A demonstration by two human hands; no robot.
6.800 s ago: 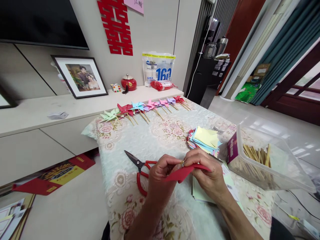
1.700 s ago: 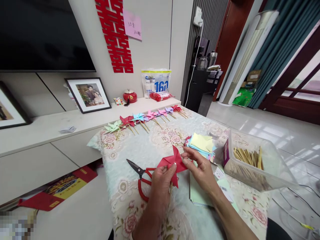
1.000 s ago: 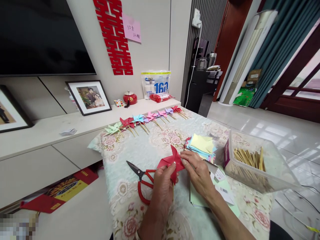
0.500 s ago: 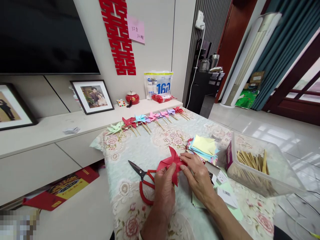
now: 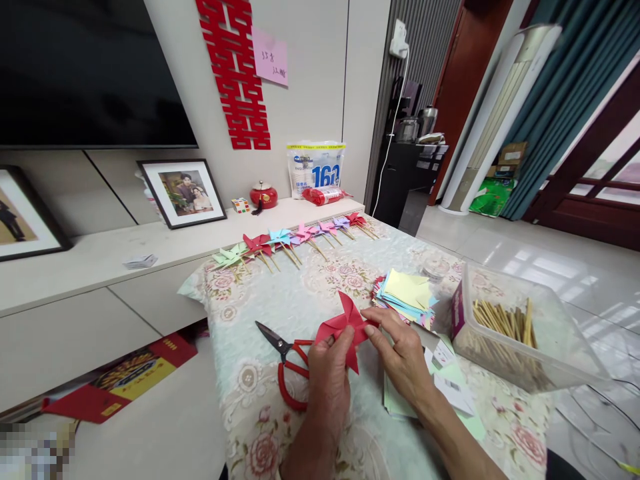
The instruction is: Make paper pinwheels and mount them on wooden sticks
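A red paper pinwheel point(image 5: 346, 324) is held upright above the flowered tablecloth point(image 5: 300, 300). My left hand point(image 5: 327, 380) grips it from behind and below, where its stick is mostly hidden. My right hand point(image 5: 400, 357) pinches the pinwheel's right blade with thumb and forefinger. Red-handled scissors point(image 5: 287, 363) lie on the cloth just left of my left hand.
A stack of coloured paper squares point(image 5: 406, 297) lies right of the pinwheel. A clear plastic box of wooden sticks point(image 5: 515, 333) stands at the right. A row of finished pinwheels point(image 5: 295, 237) lines the table's far edge. Loose papers point(image 5: 440, 393) lie under my right wrist.
The folded red paper of several seconds ago is now an opened pinwheel. Over the last second both hands kept hold of it, shifting only slightly; the view barely moved.
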